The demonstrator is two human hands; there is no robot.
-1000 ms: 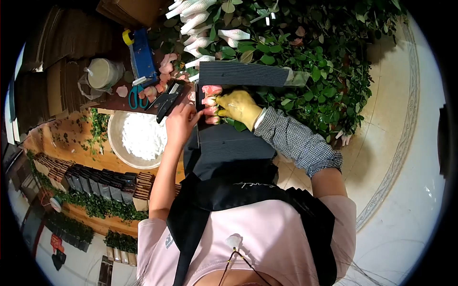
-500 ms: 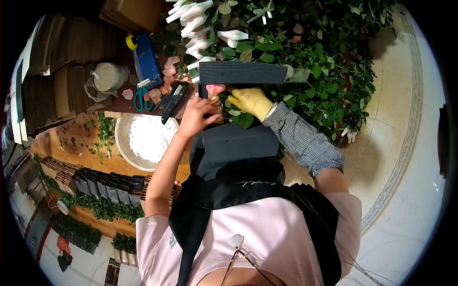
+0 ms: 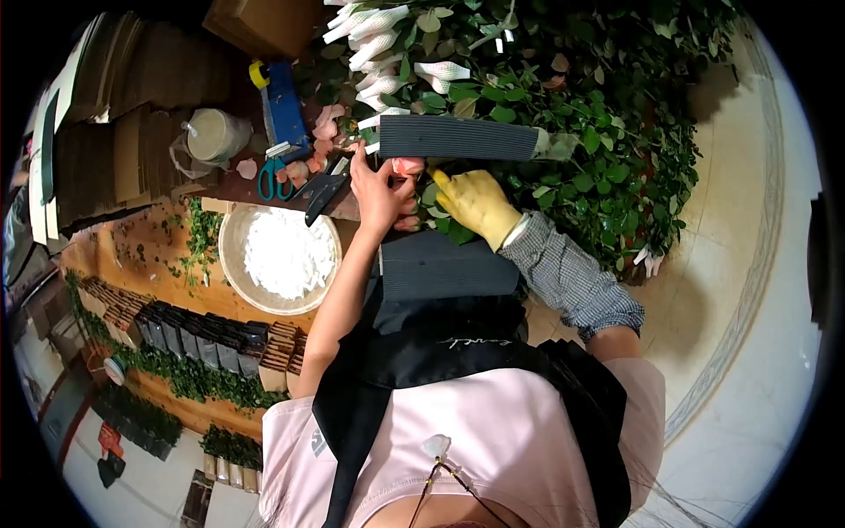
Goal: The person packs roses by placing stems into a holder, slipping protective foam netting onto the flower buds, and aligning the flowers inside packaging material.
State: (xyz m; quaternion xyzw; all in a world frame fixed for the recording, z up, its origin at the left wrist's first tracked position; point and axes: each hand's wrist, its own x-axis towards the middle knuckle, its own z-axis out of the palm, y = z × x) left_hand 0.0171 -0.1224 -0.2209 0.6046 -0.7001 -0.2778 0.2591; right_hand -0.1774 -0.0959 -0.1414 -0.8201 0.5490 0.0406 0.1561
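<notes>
Pink roses [image 3: 407,166] lie in a short column between two dark corrugated sheets. The upper sheet [image 3: 458,137] covers stems and leaves, and the lower sheet [image 3: 449,266] rests near my apron. My bare left hand [image 3: 377,195] is at the roses' left side, with the top bloom between its fingers and thumb. On the right, my right hand [image 3: 477,206], in a yellow glove, is curled over the stems beside green leaves; what lies under its palm is hidden.
A round basket [image 3: 227,264] of white foam nets stands at left. Above it are black stapler-like tools [image 3: 326,195], teal scissors [image 3: 271,179], a blue box [image 3: 286,110], a white tub [image 3: 211,136] and stacked cardboard [image 3: 132,79]. Netted roses [image 3: 374,48] and foliage [image 3: 607,132] lie beyond.
My left hand has moved up from the lower roses to the top bloom. My gloved right hand has shifted right, away from the blooms. The camera view has also shifted slightly.
</notes>
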